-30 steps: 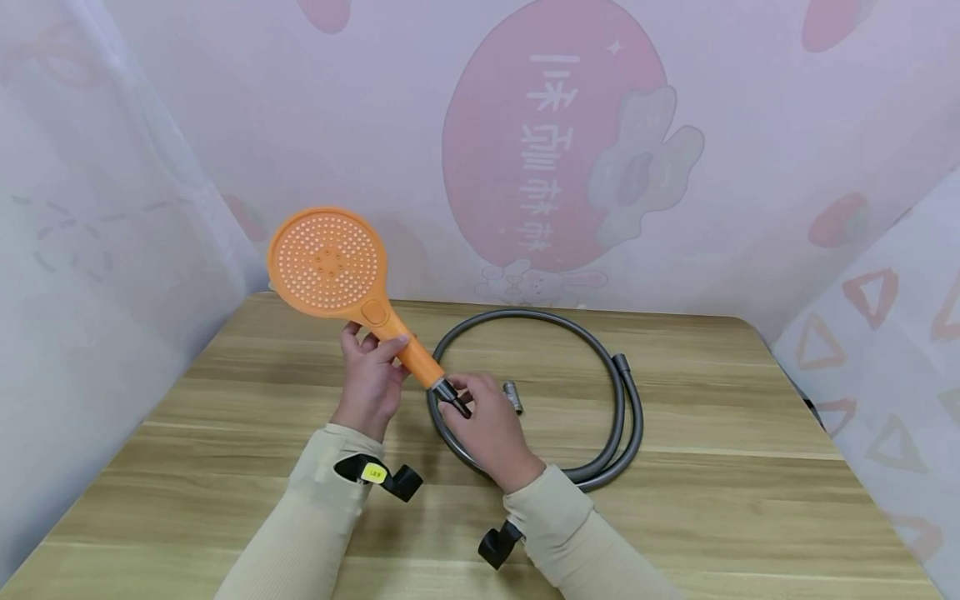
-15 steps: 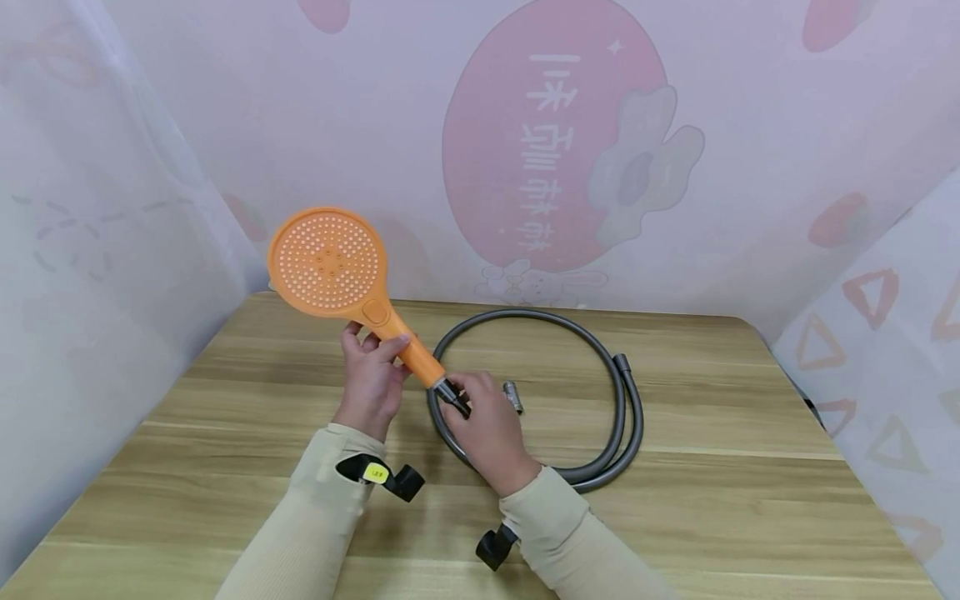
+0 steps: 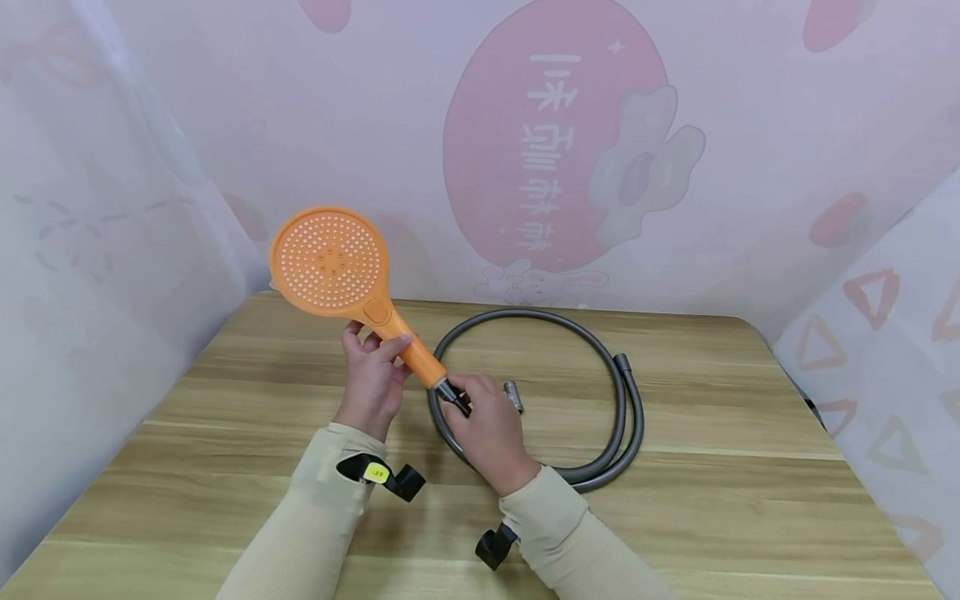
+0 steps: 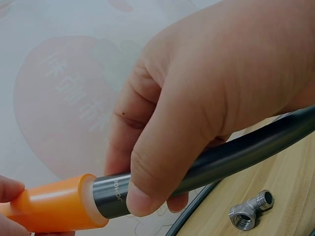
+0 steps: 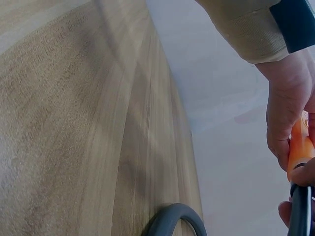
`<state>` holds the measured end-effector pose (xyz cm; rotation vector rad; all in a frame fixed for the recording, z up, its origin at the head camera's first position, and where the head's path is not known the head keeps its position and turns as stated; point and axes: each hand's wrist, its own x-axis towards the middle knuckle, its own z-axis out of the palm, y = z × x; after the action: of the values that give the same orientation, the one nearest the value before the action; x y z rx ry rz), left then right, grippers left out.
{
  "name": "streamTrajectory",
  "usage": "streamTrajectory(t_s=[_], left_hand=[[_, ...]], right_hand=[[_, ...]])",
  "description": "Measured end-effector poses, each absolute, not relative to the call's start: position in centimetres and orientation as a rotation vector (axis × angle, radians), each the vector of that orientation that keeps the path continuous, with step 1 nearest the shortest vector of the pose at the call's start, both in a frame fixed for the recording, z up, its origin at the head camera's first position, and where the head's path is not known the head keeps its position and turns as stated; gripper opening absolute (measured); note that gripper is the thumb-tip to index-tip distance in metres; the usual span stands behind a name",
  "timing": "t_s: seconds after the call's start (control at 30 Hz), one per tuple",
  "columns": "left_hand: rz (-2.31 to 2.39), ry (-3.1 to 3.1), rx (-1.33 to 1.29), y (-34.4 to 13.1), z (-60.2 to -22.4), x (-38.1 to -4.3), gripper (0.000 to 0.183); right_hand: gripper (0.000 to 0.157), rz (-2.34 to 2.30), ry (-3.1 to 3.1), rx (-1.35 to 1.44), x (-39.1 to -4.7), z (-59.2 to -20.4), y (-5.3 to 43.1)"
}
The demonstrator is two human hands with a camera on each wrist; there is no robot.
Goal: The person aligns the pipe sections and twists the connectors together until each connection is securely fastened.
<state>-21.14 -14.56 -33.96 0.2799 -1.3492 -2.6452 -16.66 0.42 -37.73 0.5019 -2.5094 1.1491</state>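
Slanting across the head view, the one orange shower head is held above the desk, its long axis running from the round face at upper left to the handle end at lower right. The left hand curls its fingers round the handle; the right hand pinches the dark hose end against it. One grey hose loops around one metal connector.
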Motion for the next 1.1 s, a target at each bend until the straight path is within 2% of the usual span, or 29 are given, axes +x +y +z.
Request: streamTrajectory(t_s=[0.43, 1.1], left_hand=[[-2.628, -1.367, 0.288, -14.67, -33.86, -21.05, 0.069], [-2.612, -1.395, 0.317, -14.88, -33.90, -21.22, 0.070]], right_hand=[[0.026, 1.191, -2.478, 0.552, -16.54, -37.52, 0.31], [0.029, 1.306, -2.607, 0.458, -16.58, -37.31, 0.17]])
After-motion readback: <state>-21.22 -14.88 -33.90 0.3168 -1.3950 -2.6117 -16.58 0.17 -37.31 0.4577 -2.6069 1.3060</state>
